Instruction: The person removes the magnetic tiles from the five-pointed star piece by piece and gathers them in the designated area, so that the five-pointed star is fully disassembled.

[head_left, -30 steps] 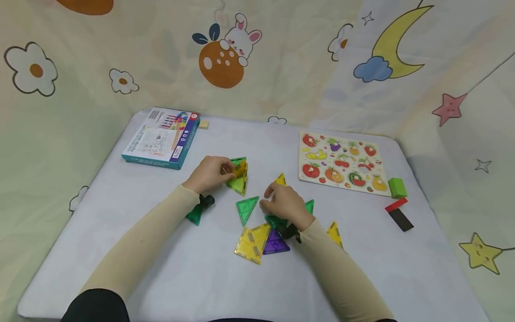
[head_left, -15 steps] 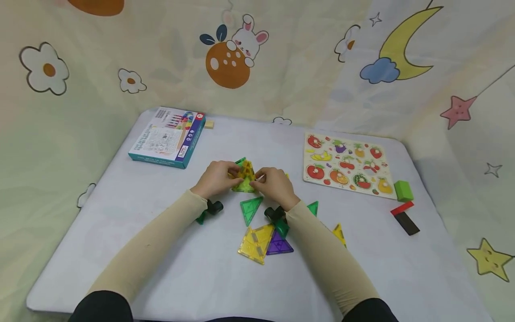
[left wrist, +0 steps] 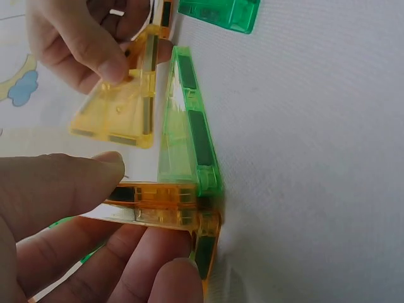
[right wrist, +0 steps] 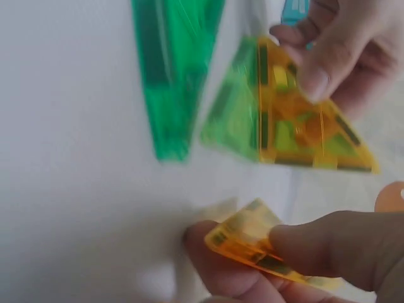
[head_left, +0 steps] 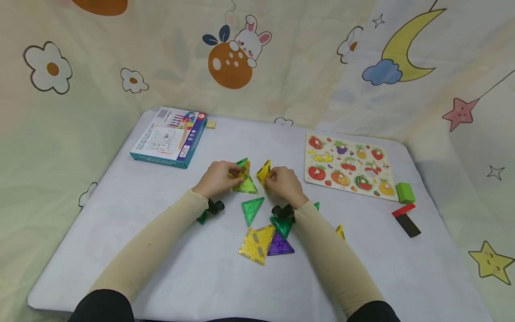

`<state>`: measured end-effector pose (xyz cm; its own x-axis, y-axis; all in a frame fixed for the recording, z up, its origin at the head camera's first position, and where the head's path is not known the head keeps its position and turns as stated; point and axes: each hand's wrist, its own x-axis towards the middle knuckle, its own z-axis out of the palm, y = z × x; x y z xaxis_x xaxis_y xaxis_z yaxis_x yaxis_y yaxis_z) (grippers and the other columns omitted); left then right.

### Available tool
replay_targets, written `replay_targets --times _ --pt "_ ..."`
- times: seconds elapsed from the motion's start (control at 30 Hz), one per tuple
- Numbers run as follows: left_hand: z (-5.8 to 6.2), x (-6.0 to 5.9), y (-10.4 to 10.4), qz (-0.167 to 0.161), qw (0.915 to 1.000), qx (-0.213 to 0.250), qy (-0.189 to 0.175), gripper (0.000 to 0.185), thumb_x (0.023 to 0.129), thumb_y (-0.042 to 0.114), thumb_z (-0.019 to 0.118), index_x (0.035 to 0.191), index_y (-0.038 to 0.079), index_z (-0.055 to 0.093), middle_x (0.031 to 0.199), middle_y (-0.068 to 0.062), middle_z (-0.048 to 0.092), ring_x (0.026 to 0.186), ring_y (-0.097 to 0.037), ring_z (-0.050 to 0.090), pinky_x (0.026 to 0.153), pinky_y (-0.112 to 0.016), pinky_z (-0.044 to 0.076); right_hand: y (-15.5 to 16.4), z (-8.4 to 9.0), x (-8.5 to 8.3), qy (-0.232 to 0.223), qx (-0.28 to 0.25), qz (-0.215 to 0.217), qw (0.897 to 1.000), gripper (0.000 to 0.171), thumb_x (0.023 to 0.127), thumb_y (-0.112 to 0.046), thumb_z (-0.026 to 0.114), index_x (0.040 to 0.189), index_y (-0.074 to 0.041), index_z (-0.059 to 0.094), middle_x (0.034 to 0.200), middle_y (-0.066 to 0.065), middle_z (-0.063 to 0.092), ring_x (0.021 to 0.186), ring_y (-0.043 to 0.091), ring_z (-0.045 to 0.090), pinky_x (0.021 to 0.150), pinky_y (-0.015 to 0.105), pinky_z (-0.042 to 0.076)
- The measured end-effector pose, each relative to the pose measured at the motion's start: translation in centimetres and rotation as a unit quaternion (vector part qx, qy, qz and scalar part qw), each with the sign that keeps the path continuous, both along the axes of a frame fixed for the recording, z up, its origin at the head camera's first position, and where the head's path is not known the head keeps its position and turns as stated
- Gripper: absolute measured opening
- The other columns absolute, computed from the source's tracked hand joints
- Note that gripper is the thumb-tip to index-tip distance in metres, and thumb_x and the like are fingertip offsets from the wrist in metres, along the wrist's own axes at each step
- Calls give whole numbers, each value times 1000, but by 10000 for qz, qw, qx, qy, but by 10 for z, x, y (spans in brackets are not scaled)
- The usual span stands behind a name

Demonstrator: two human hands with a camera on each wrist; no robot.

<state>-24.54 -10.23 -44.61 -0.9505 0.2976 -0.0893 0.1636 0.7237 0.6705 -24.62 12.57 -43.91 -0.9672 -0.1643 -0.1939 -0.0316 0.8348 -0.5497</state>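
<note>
My left hand (head_left: 218,180) pinches an upright yellow translucent triangle tile (left wrist: 158,197) between thumb and fingers. At its foot lies a light-green triangle tile (head_left: 246,185), joined edge to edge, and another green tile (head_left: 242,161) shows behind. My right hand (head_left: 286,184) pinches a separate yellow triangle tile (head_left: 263,171), tilted up, with a gap between it and the left hand's tiles. In the right wrist view, thumb and fingers grip this yellow tile (right wrist: 252,246) by its edge. Just nearer on the table lies a green triangle tile (head_left: 252,211).
Yellow tiles (head_left: 254,243), a purple triangle tile (head_left: 280,245) and a dark-green tile (head_left: 282,226) lie close together in front. A flat box (head_left: 165,136) sits back left, a fruit puzzle board (head_left: 348,165) back right. Beside the board are a green block (head_left: 405,192) and a dark piece (head_left: 408,225).
My right hand first moved up and left to the left hand's tiles, then drew back slightly rightward, holding a yellow tile. The left hand keeps its hold. The head view shifted slightly.
</note>
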Motion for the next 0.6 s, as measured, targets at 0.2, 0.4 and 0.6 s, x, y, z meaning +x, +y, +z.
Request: replay_targets --times 0.2,0.4,0.6 --pt "1 3 -1 -39 10000 -11 -46 42 96 28 76 132 8 71 116 -9 77 104 -23 69 92 -39 58 0 4 -19 -392 226 -220 9987 19 96 -26 65 100 -8 71 83 6 67 63 19 56 52 27 40" --pt "2 5 -3 -119 9999 -13 58 41 95 29 77 130 8 72 113 -8 77 100 -21 68 90 -37 58 -2 5 -33 -418 501 -543 9964 22 93 -30 68 83 -10 69 76 3 66 66 21 59 57 30 42" --pt "4 4 -4 -238 9996 5 121 37 97 28 72 126 6 74 110 -9 78 89 -17 68 76 -29 58 -3 4 -32 32 457 -525 9976 20 95 -31 67 89 -12 69 81 5 68 67 21 59 56 30 43"
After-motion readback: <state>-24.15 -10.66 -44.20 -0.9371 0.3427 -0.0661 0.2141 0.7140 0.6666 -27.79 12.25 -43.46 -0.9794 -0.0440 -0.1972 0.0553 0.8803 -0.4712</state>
